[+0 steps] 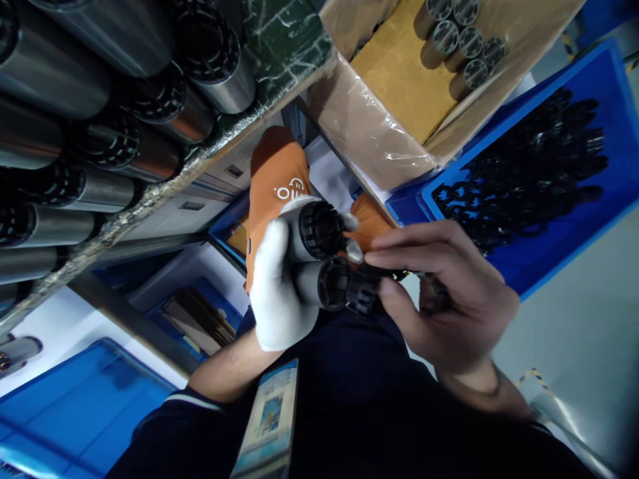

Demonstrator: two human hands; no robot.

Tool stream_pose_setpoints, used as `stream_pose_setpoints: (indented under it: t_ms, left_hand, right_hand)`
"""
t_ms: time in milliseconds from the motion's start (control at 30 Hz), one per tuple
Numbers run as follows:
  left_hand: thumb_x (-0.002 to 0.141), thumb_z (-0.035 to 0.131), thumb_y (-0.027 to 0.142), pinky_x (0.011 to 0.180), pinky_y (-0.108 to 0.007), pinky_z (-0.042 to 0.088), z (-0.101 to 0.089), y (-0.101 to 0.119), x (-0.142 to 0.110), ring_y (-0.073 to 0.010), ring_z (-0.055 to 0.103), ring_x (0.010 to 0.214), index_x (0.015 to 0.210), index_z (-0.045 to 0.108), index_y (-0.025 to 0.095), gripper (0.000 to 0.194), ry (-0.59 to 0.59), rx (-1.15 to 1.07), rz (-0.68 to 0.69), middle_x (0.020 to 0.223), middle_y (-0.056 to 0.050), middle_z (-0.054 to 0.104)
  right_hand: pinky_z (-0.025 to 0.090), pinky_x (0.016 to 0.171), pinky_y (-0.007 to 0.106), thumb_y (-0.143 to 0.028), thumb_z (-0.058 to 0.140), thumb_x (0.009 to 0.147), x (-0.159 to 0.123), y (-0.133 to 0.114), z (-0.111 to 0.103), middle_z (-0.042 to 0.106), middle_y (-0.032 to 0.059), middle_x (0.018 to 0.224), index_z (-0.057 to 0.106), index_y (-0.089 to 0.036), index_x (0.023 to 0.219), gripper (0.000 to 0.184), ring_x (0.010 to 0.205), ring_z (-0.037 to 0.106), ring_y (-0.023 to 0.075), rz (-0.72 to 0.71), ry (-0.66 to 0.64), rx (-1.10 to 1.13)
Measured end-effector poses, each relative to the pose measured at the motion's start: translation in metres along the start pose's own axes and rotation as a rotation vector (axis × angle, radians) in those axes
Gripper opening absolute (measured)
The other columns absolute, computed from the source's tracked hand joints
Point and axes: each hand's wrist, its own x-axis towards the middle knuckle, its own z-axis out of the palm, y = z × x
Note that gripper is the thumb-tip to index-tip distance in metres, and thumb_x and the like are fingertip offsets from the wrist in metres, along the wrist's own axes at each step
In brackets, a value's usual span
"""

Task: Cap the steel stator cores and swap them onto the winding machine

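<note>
My left hand (277,293), in a white glove, is wrapped round two short metal tubes side by side over my lap. The upper metal tube (295,241) has a black slotted plastic ring (322,229) in its end. In the mouth of the lower metal tube (307,283) sits another black ring (333,285). My bare right hand (449,293) pinches a black toothed plastic piece (363,293) at that lower end, touching or nearly touching the ring. More dark pieces (434,293) seem tucked in the right palm, partly hidden by the fingers.
On the green-topped bench (284,53) at upper left stand several metal tubes (224,83) with black ends. A cardboard box (369,113) holds several open tubes (469,43). The blue bin (529,266) at right contains black plastic pieces (539,166). Another blue bin (90,399) is at lower left.
</note>
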Motion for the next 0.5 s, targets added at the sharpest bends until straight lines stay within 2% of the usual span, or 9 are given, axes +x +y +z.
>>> stream_pose_setpoints:
  t_ms: [100,200,300,400,500]
  left_hand:
    - [0.114,0.054,0.068,0.107,-0.051,0.071,0.010,0.004,0.003,-0.0381,0.081,0.130,0.123,0.081,0.025,0.051,0.014,0.007,0.072,0.121,-0.008,0.086]
    - [0.113,0.064,0.062,0.106,-0.050,0.072,0.011,0.004,0.005,-0.0358,0.083,0.125,0.119,0.084,0.025,0.043,0.038,-0.002,0.136,0.116,-0.007,0.086]
    - [0.113,0.067,0.057,0.106,-0.046,0.073,0.011,0.002,0.005,-0.0321,0.085,0.118,0.116,0.087,0.024,0.038,-0.001,-0.072,0.137,0.117,-0.006,0.086]
    - [0.112,0.071,0.055,0.102,-0.039,0.073,0.011,0.001,0.004,-0.0274,0.085,0.110,0.110,0.088,0.024,0.035,0.012,-0.097,0.132,0.114,-0.005,0.087]
    - [0.112,0.070,0.051,0.101,-0.040,0.073,0.010,0.001,0.005,-0.0271,0.084,0.108,0.109,0.088,0.023,0.033,0.038,-0.072,0.091,0.111,-0.004,0.085]
  right_hand:
    - [0.075,0.087,0.036,0.000,0.080,0.099,0.004,0.001,0.007,0.088,0.0046,0.109,0.087,-0.021,0.119,0.030,0.093,0.083,0.0191,-0.089,0.007,-0.024]
    - [0.076,0.084,0.035,0.002,0.080,0.100,0.005,0.003,0.012,0.088,0.0049,0.105,0.088,-0.021,0.111,0.027,0.092,0.085,0.0190,-0.102,0.040,0.003]
    - [0.073,0.073,0.034,-0.001,0.085,0.099,0.005,0.003,0.013,0.086,0.0058,0.104,0.089,-0.024,0.102,0.023,0.086,0.083,0.0196,-0.099,0.057,-0.025]
    - [0.066,0.063,0.031,-0.004,0.090,0.098,0.004,0.004,0.010,0.082,0.0066,0.101,0.088,-0.023,0.097,0.020,0.082,0.079,0.0179,-0.095,0.068,-0.072]
    - [0.066,0.067,0.030,-0.005,0.093,0.097,0.002,0.007,0.008,0.081,0.0048,0.103,0.089,-0.022,0.098,0.018,0.083,0.077,0.0155,-0.119,0.040,-0.058]
